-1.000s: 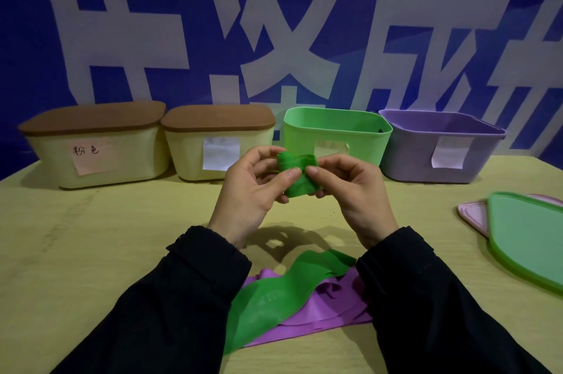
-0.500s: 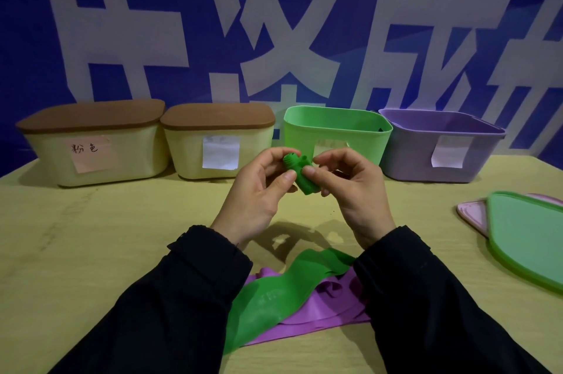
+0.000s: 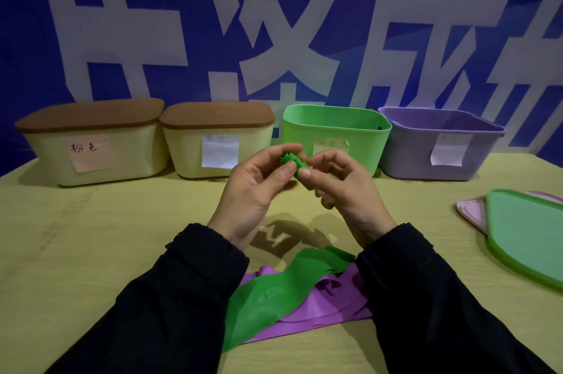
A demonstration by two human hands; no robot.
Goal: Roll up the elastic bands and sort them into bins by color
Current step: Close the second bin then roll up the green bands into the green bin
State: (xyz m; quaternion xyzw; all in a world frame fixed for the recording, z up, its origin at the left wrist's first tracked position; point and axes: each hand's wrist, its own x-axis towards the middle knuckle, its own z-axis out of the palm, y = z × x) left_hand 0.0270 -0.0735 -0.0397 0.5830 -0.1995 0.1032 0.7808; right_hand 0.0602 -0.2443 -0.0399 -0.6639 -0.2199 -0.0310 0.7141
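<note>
Backdrop: blue wall banner [image 3: 189, 23] bearing large white characters, located beyond the grip. Below the grip: pale yellow wood-grain worktop [image 3: 91, 236]. Lighting: dim.

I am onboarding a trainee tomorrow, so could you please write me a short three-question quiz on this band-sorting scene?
1. True or false: the two cream plastic bins with brown lids are open.
2. Which open bin stands directly behind the tightly rolled green elastic band? A) light green plastic bin B) purple plastic bin
3. Fill in: the flat green elastic band on the yellow table lies over a ___ band.

Key: 1 false; 2 A; 3 purple. Both the left hand and right hand pinch the roll.
</note>
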